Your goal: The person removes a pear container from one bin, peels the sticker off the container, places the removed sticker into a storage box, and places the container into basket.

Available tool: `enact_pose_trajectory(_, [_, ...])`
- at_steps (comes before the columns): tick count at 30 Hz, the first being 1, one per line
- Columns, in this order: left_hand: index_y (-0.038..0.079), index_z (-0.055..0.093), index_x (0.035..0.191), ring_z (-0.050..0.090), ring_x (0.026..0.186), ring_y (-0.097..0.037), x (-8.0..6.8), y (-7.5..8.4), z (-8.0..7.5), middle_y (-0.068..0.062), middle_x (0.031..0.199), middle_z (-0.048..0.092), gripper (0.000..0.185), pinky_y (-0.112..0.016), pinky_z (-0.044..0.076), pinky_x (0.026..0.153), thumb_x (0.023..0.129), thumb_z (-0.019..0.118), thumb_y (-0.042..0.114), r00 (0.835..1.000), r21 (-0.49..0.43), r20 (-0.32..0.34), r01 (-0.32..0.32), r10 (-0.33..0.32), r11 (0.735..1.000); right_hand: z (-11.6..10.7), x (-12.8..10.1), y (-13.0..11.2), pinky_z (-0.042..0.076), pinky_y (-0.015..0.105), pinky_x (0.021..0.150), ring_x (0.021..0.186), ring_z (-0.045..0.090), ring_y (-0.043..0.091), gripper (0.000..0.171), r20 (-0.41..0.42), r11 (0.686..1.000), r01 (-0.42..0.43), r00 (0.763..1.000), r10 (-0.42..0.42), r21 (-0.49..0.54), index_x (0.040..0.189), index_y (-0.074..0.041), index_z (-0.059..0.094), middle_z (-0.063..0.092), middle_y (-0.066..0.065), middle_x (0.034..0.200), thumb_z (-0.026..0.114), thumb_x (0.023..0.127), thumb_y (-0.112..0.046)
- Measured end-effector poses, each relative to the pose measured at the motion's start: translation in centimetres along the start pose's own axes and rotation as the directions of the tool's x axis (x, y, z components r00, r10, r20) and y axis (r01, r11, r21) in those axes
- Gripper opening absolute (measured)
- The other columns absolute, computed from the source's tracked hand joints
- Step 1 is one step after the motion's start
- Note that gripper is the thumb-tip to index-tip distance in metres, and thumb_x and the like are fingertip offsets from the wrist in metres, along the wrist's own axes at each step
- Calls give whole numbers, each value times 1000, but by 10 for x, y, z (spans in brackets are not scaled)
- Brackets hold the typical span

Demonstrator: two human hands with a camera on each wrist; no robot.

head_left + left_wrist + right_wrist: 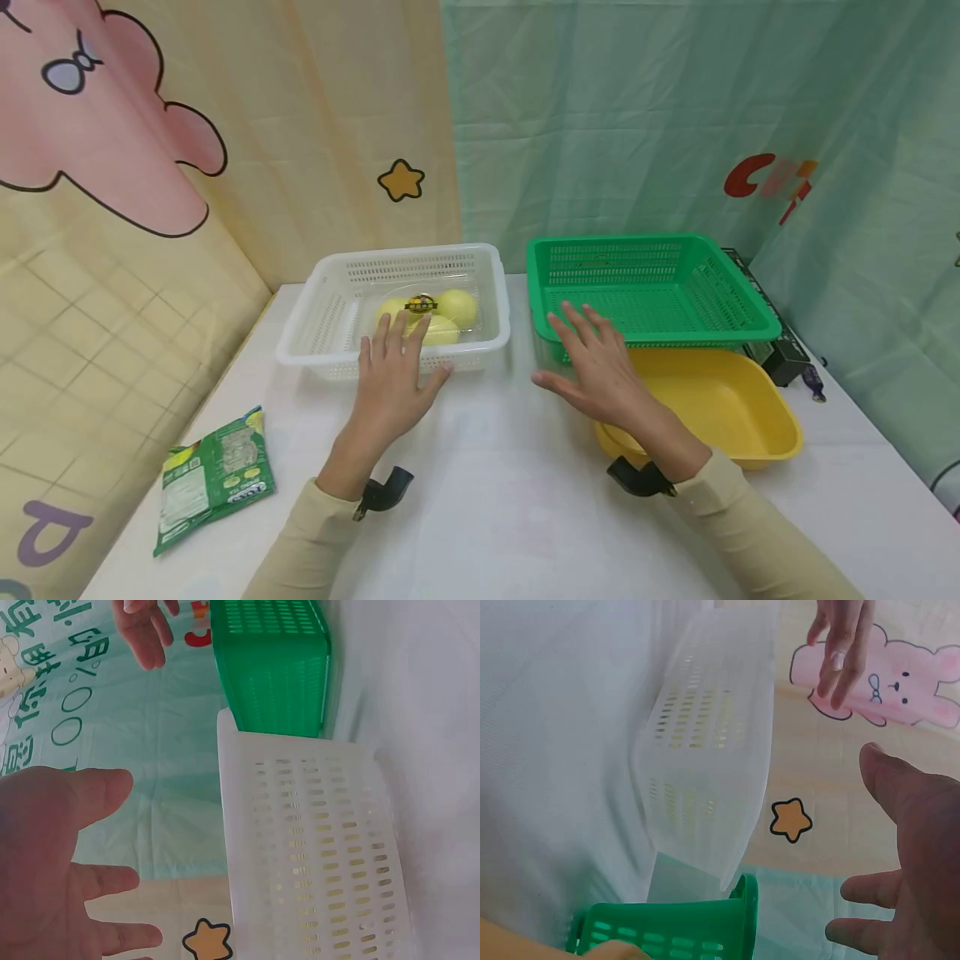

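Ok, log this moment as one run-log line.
left hand: open, over white basket rim | right hand: open, by green basket | pears: in white basket

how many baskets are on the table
2 slotted baskets: a white basket on the left, holding a clear pack of yellow fruit, and an empty green basket to its right. The yellow tub has solid walls, so not counted.
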State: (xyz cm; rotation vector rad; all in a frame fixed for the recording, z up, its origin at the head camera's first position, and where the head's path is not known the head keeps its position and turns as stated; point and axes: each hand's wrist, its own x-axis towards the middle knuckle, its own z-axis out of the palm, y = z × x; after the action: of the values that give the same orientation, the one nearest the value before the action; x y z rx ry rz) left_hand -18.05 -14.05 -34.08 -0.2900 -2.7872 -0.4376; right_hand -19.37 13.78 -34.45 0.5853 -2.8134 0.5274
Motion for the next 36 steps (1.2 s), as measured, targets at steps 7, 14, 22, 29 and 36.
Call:
enact_pose_trajectory(7, [12,33,145,12,145,-40,2,-8,-4,-21,153,24,68,-63,14,113,90,55,45,999,-50,-23,29,-30,998,1,9,-4,13,64,112,144,14,37,83,18,996,1,1000,-3,89,149,-11,26,19,11,158,62,85,-50])
enact_pose_trajectory(14, [11,33,145,14,144,-40,7,-18,-9,-20,152,26,66,-62,19,111,91,55,42,997,-117,-38,66,-71,991,2,18,-8,17,64,112,142,19,37,81,34,986,-1,999,-5,166,149,-12,26,22,10,157,62,86,-48])
enact_pose_trajectory(22, [11,31,146,17,143,-40,12,-30,-15,-19,151,29,65,-63,23,108,92,54,39,993,-188,-55,89,-101,978,5,27,-12,27,61,109,140,25,36,80,31,974,10,999,-17,226,149,-12,27,26,10,155,63,86,-47])
enact_pose_trajectory(29, [10,33,145,21,141,-40,16,-42,-19,-21,150,30,63,-64,22,107,92,55,35,989,-245,-60,119,-138,962,9,38,-19,31,60,108,139,28,33,81,53,963,-22,999,9,269,148,-13,27,29,9,154,65,85,-47])
enact_pose_trajectory(36, [7,31,145,23,139,-42,25,-56,-18,-22,150,30,61,-62,21,111,93,54,31,988,-286,-51,128,-149,950,14,48,-24,31,60,109,139,30,33,79,68,947,-38,998,17,319,147,-13,29,31,10,153,67,85,-43])
